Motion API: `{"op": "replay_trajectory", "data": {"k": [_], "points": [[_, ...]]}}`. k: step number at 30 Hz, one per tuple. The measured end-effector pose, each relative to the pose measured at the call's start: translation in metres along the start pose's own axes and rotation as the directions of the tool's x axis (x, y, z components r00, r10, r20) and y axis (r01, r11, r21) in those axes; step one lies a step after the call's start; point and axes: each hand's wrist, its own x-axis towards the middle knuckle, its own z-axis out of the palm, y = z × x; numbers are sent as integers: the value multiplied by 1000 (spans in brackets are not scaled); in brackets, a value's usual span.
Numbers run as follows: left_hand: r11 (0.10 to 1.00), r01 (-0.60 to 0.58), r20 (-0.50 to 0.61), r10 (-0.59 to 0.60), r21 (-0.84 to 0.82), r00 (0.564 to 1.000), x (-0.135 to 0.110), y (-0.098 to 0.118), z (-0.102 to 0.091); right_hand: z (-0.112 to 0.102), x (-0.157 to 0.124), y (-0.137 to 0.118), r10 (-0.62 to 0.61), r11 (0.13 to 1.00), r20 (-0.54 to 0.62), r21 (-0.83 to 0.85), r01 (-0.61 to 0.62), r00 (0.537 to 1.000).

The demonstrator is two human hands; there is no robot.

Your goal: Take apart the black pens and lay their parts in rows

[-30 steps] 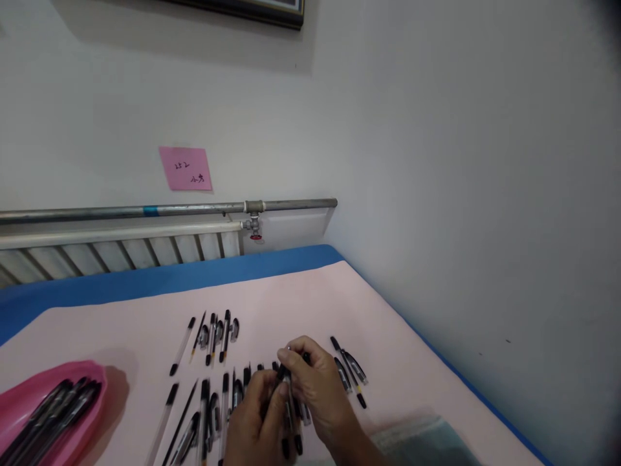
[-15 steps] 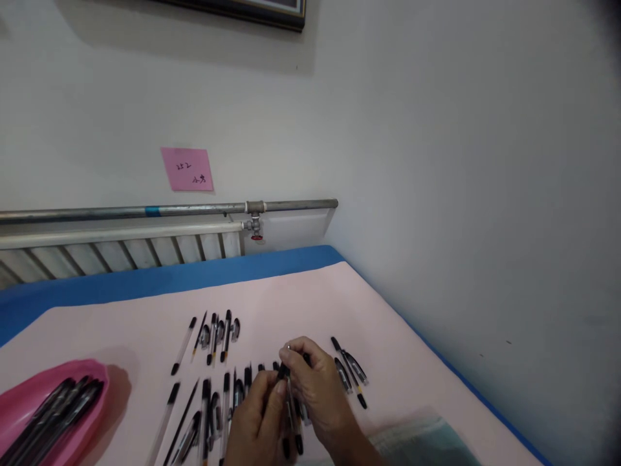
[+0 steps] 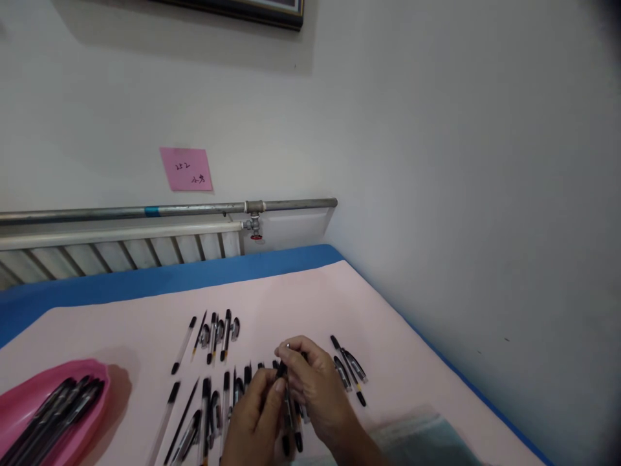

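Head view, the only one: a person's two bare hands met over a pink sheet laid on a blue surface. The left hand pinched a small black pen part between thumb and forefinger. The right hand closed its fingertips on the upper end of the same piece; whether it held a second part was hidden.

The step in hand seemed to be fitting or twisting pen pieces at the fingertips. The next move appeared to call for a steady left pinch and fine, well-aligned turning or pressing by the right.

Around the hands lay loose pieces: clear barrels, thin dark refills and clipped caps, in a far cluster and a nearer row partly covered by the hands. To their right lay a small group with two more caps. At the left, a pink bowl held dark pens.

Compared with half a second earlier, little differed: both hands kept their grip, the right fingertips seemed slightly farther left, and the loose pieces and bowl had not moved.
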Motion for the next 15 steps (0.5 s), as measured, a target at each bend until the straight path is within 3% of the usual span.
{"op": "replay_trajectory", "data": {"k": [4, 12, 15], "points": [[999, 45, 36, -45, 8, 998, 2, -4, -1, 2, -2, -5, 20, 1000, 63, 4, -20, 998], [997, -47, -20, 48, 64, 999, 2, -4, -1, 1, 1, 8, -19, 1000, -35, 18, 20, 999], [997, -52, -41, 54, 52, 998, 3, -9, 1, -2, 1, 4, 14, 1000, 44, 26, -15, 999]]}}
